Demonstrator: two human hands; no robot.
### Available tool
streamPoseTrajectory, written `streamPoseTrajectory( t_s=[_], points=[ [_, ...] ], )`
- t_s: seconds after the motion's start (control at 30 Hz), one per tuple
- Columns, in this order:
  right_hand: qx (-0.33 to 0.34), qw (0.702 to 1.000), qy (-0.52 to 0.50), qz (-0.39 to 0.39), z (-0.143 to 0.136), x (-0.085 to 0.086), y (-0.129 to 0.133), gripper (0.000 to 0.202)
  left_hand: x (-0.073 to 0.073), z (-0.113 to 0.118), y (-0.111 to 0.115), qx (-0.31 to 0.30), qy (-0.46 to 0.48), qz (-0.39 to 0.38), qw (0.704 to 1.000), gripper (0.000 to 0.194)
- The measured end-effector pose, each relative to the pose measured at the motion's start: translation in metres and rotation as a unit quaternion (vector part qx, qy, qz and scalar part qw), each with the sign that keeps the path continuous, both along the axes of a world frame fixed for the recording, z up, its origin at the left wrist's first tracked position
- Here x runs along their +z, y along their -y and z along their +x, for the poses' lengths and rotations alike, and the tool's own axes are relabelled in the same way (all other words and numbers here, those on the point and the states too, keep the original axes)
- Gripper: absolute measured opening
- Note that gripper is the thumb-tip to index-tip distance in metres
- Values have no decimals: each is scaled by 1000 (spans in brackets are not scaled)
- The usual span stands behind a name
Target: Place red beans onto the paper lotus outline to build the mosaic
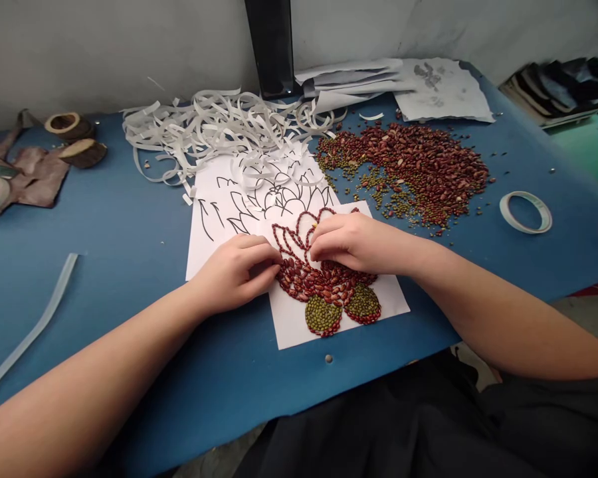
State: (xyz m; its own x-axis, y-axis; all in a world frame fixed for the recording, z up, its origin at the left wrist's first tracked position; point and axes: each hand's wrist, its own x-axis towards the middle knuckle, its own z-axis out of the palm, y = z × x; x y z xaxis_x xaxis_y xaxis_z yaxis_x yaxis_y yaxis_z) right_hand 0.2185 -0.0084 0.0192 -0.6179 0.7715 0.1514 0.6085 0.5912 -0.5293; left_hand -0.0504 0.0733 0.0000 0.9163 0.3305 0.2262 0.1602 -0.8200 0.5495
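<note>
A white sheet (pixel 286 330) lies near the table's front edge with a flower shape of red beans (pixel 299 280) on it. Two rounded patches of green mung beans (pixel 323 313) edged in red sit at its lower side. My left hand (pixel 242 273) rests at the flower's left edge, thumb and fingers drawn together by the beans. Over the upper petals is my right hand (pixel 351 240), its fingers bent and pinched downward; whatever they hold is hidden. Behind lies a larger sheet with a black flower drawing (pixel 212 226), partly covered by the bean sheet.
Loose red and green beans (pixel 428 166) are heaped at the back right, beside stacked papers (pixel 443 89). Curled white paper strips (pixel 209 126) pile at the back. A tape roll (pixel 525 212) lies right; a pale strip (pixel 44 315) and cut wood pieces (pixel 83 153) lie left.
</note>
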Motion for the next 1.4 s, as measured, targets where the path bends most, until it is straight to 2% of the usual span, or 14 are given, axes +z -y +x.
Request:
streamPoseTrajectory(
  t_s=[0.17,0.4,0.7,1.4],
  points=[
    [17,999,39,-6,-4,-1,0,20,0,0,0,2,-6,-6,1000,19],
    [-5,994,106,-38,-11,4,-1,12,0,0,0,-2,2,-1,1000,18],
    [37,991,130,7,-10,-1,-4,21,1,0,0,4,-6,-8,1000,19],
    [31,994,86,66,-8,-9,-1,22,-1,1,1,-4,11,6,1000,16]
  ],
)
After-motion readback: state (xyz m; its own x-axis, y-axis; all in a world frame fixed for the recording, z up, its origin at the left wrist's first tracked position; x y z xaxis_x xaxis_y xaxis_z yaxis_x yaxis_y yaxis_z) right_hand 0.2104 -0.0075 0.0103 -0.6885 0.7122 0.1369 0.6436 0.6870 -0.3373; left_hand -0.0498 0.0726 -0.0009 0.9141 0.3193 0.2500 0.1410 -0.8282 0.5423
